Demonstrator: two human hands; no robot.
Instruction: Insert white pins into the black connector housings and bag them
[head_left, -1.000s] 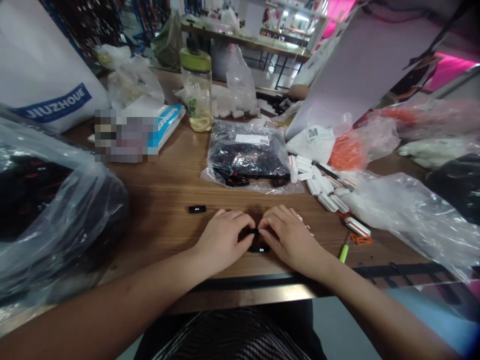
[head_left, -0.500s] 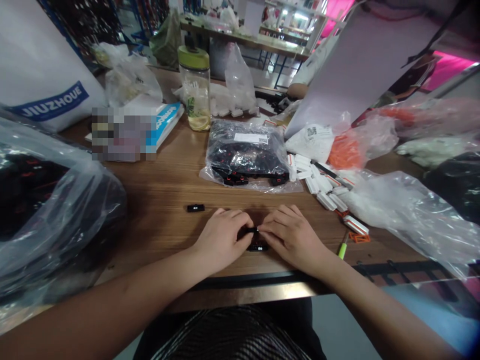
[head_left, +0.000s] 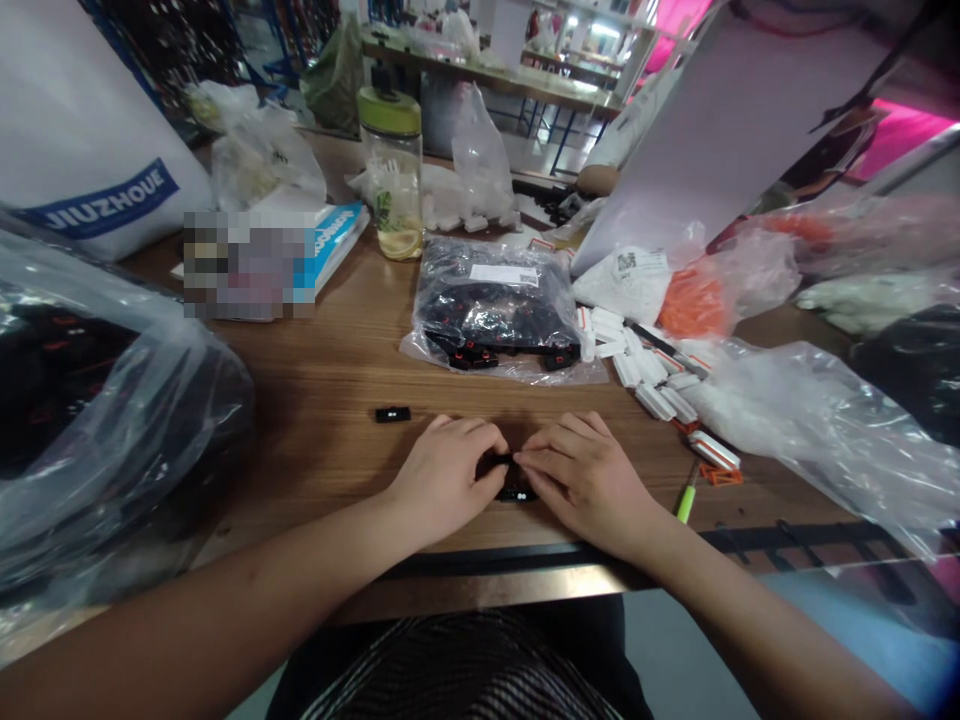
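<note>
My left hand [head_left: 442, 475] and my right hand [head_left: 585, 475] meet near the front edge of the wooden table [head_left: 322, 400], fingers curled and pinched together on a small black plastic part [head_left: 504, 462]. A second small black part [head_left: 516, 494] lies on the table just below my fingertips. Another black part [head_left: 393, 413] lies alone to the left of my left hand. Behind my hands lies a clear bag of black parts [head_left: 496, 318].
White-and-orange parts [head_left: 660, 385] are scattered at the right beside a green-handled tool [head_left: 686, 503] and clear plastic bags [head_left: 817, 420]. A large bag of dark parts [head_left: 97, 400] fills the left. A green-lidded bottle [head_left: 393, 175] and a blue-white box [head_left: 330, 240] stand further back.
Both hands stay pinched on the small black part; only slight finger shifts. Nothing else on the table has moved.
</note>
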